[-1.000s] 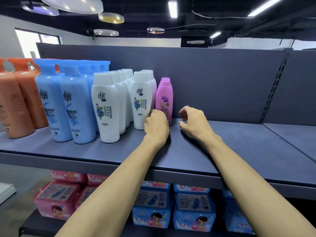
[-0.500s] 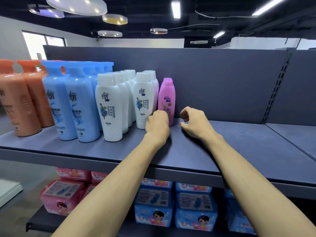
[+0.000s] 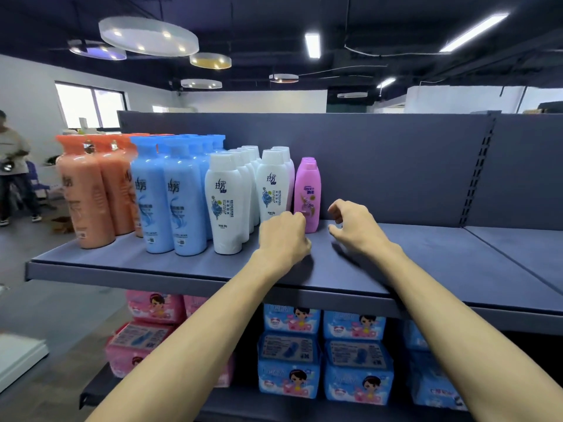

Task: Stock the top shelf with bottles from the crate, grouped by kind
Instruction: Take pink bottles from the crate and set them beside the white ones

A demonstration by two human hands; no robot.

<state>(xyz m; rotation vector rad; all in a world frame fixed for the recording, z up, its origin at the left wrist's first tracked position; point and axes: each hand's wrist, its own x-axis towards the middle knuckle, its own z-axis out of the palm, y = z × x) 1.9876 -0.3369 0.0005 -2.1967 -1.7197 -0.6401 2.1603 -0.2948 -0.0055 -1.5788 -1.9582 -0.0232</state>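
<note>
**While the pink row stands at the line's end, both hands sit at its foot**

Where the pink bottles point(image 3: 307, 190) stand in a file on the top shelf point(image 3: 441, 263), just right of the white bottles point(image 3: 227, 205), the left hand point(image 3: 283, 236) lies at the front one's base. Its fingers are curled under, and I cannot tell whether they touch or pinch the bottle. The right hand point(image 3: 355, 226) hovers just right of that bottle, apart from it, with thumb and loosely bent fingers parted and holding nothing. Blue bottles point(image 3: 170, 202) and orange bottles point(image 3: 85, 196) stand further left.

Since half a second ago both hands have kept almost the same places. The right hand's fingers have parted slightly from the thumb. The view has swung left, bringing a person point(image 3: 12, 166) into sight at the far left.
</note>
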